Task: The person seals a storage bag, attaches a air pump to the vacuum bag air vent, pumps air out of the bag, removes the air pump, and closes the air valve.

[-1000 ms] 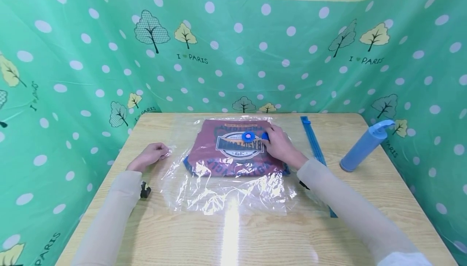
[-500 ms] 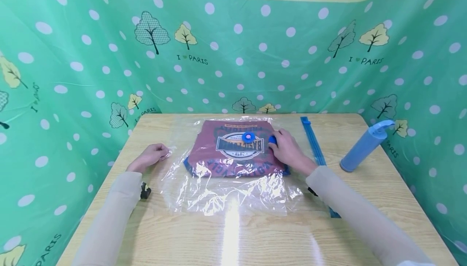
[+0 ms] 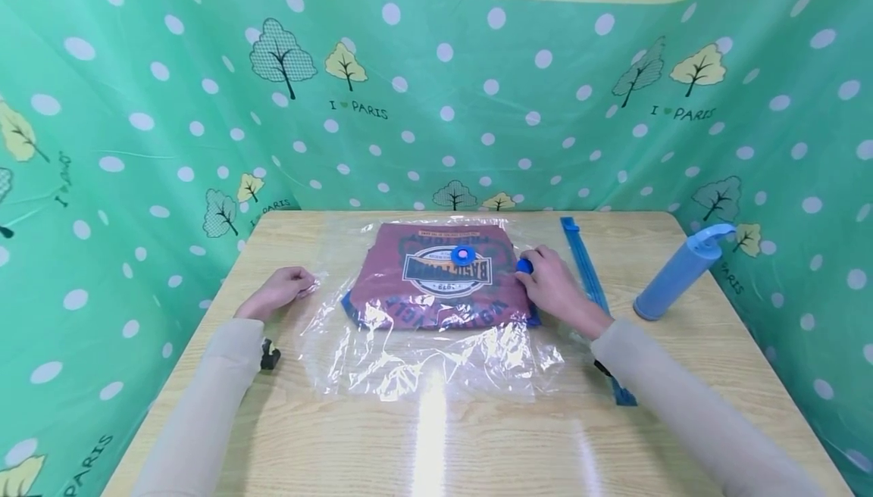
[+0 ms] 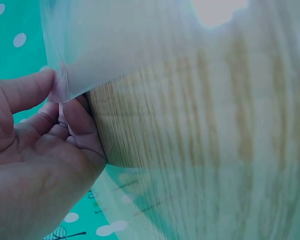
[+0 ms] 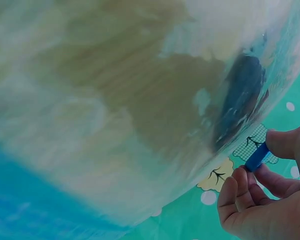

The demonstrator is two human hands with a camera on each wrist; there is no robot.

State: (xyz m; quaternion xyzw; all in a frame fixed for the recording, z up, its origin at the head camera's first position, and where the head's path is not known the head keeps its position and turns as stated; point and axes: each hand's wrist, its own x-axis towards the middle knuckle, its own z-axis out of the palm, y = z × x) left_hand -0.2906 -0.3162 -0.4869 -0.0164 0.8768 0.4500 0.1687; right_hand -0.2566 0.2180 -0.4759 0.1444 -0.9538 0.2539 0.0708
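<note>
A clear plastic vacuum bag (image 3: 436, 364) lies across the table, with a folded maroon garment (image 3: 382, 270) inside it. On top of the bag sits a round blue valve (image 3: 463, 255) with a pink centre. My left hand (image 3: 280, 290) pinches the bag's left edge between thumb and fingers; the left wrist view shows the film (image 4: 62, 87) under the thumb. At the garment's right side, my right hand (image 3: 555, 285) holds a small blue valve cap (image 3: 524, 265), apart from the valve. The right wrist view shows the cap (image 5: 257, 157) pinched between thumb and fingertips.
A blue zip strip (image 3: 585, 262) runs along the bag's right side, partly behind my right forearm. Further right stands a blue hand pump (image 3: 678, 277), tilted, its handle at the top. Green patterned curtains (image 3: 436, 103) enclose the wooden table (image 3: 327, 444).
My right hand has moved right and slightly nearer me, carrying the valve cap away from the valve. The valve stays uncovered. The left hand has kept its place on the bag's edge.
</note>
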